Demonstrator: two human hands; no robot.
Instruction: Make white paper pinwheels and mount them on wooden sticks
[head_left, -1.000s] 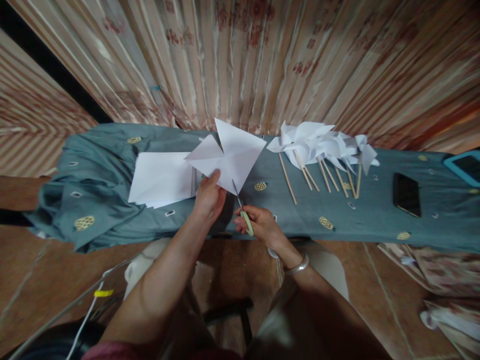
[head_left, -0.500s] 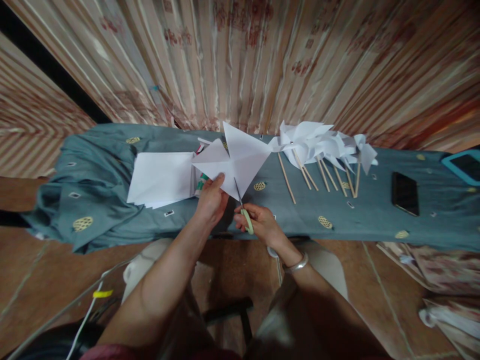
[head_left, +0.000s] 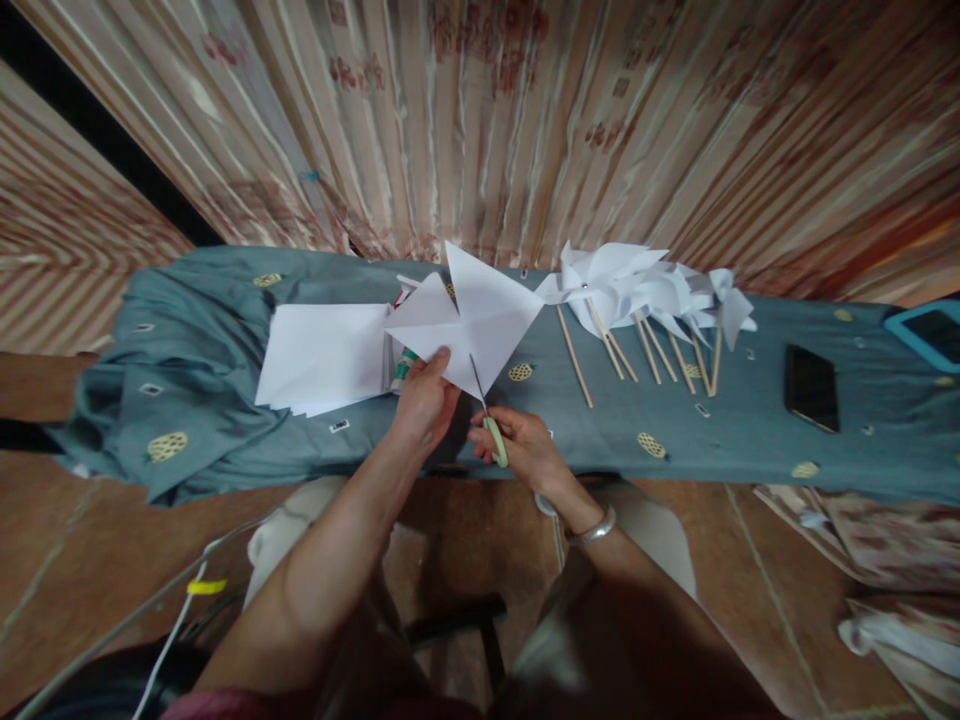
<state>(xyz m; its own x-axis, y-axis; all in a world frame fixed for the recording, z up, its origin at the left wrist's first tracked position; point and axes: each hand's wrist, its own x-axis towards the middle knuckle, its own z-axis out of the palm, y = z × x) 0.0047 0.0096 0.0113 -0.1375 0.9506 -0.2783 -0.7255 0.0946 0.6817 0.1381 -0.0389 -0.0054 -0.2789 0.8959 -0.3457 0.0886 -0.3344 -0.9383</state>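
My left hand pinches the lower left edge of a white sheet of paper, thumb on top. The sheet has fold creases and a wide slit open at its upper side. In my right hand is a pair of scissors with pale green handles. Their blade lies over the paper's lower corner and points toward its middle. Left of the paper lies a stack of white paper sheets. To the right are several white paper pinwheels on wooden sticks.
A grey-green patterned cloth covers the narrow table. A dark phone and a blue-edged device lie at the right. Beside the stack, a green and white item is partly hidden. A pleated curtain hangs behind.
Almost nothing differs. The paper and scissors stay at nearly the same place, with only a very slight shift of both hands.
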